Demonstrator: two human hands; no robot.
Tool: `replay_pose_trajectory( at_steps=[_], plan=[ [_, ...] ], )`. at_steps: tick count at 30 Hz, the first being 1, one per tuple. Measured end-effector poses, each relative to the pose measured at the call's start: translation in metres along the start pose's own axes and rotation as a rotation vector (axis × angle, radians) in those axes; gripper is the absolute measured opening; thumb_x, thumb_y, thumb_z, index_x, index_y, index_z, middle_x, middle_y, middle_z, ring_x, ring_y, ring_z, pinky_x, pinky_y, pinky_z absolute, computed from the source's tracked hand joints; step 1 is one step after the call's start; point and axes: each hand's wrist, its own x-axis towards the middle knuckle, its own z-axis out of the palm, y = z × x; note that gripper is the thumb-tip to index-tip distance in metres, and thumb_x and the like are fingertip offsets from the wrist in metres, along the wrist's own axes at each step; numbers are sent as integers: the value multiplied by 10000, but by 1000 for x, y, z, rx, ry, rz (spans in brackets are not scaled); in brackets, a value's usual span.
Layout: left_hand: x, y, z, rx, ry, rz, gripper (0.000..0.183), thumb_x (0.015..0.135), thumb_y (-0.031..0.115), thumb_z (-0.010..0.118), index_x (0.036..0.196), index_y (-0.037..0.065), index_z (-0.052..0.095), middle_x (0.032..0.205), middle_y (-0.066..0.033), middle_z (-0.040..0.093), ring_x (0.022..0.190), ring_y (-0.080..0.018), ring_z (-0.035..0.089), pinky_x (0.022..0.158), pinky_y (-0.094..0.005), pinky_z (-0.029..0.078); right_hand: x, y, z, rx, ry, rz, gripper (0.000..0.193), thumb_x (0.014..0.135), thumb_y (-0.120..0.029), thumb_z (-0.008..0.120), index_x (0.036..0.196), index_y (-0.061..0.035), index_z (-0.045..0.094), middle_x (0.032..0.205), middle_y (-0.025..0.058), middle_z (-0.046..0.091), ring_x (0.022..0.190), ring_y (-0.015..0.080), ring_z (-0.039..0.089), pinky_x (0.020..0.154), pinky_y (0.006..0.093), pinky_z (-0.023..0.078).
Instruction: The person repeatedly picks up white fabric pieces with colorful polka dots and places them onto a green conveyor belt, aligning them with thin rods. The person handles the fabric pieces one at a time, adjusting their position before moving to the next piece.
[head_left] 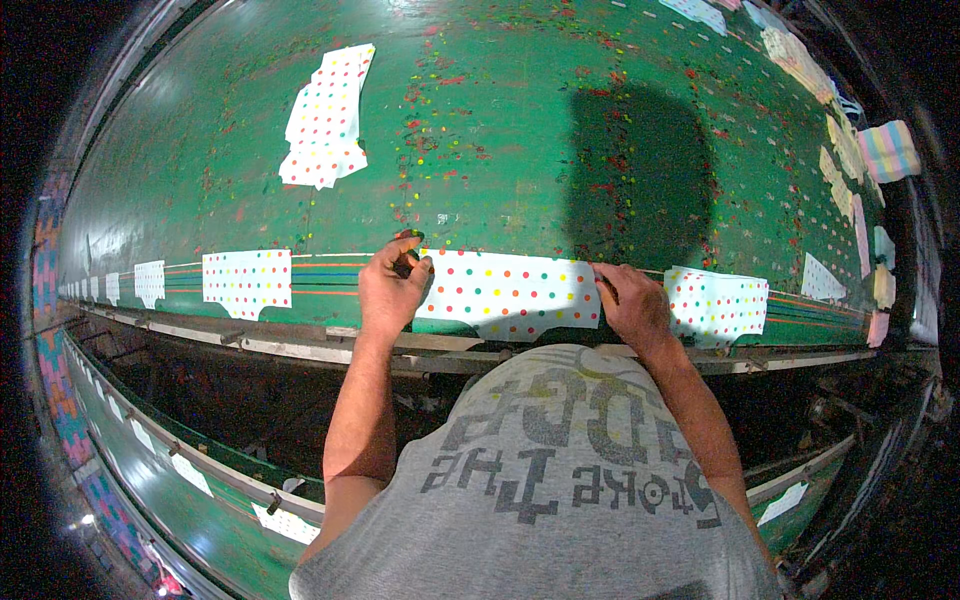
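A white fabric piece with coloured dots (510, 292) lies flat along the near edge of a long green table (490, 120), directly before me. My left hand (392, 285) is closed at its upper left corner, thumb and forefinger bent together at the edge. At the opposite upper corner, my right hand (634, 305) has its fingers curled down onto the fabric. Similar dotted pieces lie in line with it: one (247, 280) to the left and another (712, 302) just past my right hand.
Farther up the table lies a stack of dotted fabric pieces (325, 118). Fabric scraps (840, 160) and a striped cloth bundle (888, 151) sit along the right edge. A metal rail (270, 345) borders the near side; below it runs another green surface (235, 508) carrying fabric pieces.
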Motion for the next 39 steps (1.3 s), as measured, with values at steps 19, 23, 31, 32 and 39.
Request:
replay_pose_trajectory(
  at_steps=[19, 23, 31, 32, 39],
  plan=[
    [1, -7, -3, 10, -11, 17, 468, 887, 34, 877, 1339, 26, 752, 1197, -165, 780, 982, -246, 783, 910, -372, 634, 2, -4, -8, 55, -8, -4, 289, 998, -139, 752, 1282, -86, 759, 1148, 166, 796, 1045, 383, 771, 891, 494, 617],
    [2, -5, -8, -105, -29, -8, 413, 920, 4, 832, 1324, 17, 751, 1189, -171, 769, 1000, -283, 773, 912, -375, 621, 2, -3, -7, 52, -18, -2, 290, 991, -134, 761, 1277, -82, 756, 1163, 167, 797, 1060, 383, 771, 908, 493, 617],
    [-25, 45, -5, 279, 94, 526, 452, 873, -6, 713, 1321, 47, 692, 1273, -186, 720, 1248, -427, 643, 1111, -547, 461, 3, -1, -6, 64, -10, -11, 283, 1001, -187, 742, 1272, -105, 746, 1173, 175, 801, 1068, 389, 775, 927, 507, 622],
    [-31, 51, -1, 331, 40, 565, 481, 884, 15, 722, 1361, 53, 683, 1291, -183, 714, 1292, -420, 618, 1116, -563, 456, 3, -1, -6, 66, -14, -5, 280, 1002, -185, 741, 1270, -106, 747, 1177, 171, 802, 1073, 387, 776, 930, 505, 622],
    [-36, 52, 16, 388, -53, 484, 521, 943, 91, 725, 1458, 76, 656, 1298, -182, 704, 1331, -419, 585, 1138, -589, 411, 4, 1, -6, 108, -54, 76, 308, 993, -214, 748, 1283, -109, 747, 1222, 150, 802, 1105, 391, 772, 959, 508, 620]
  ],
)
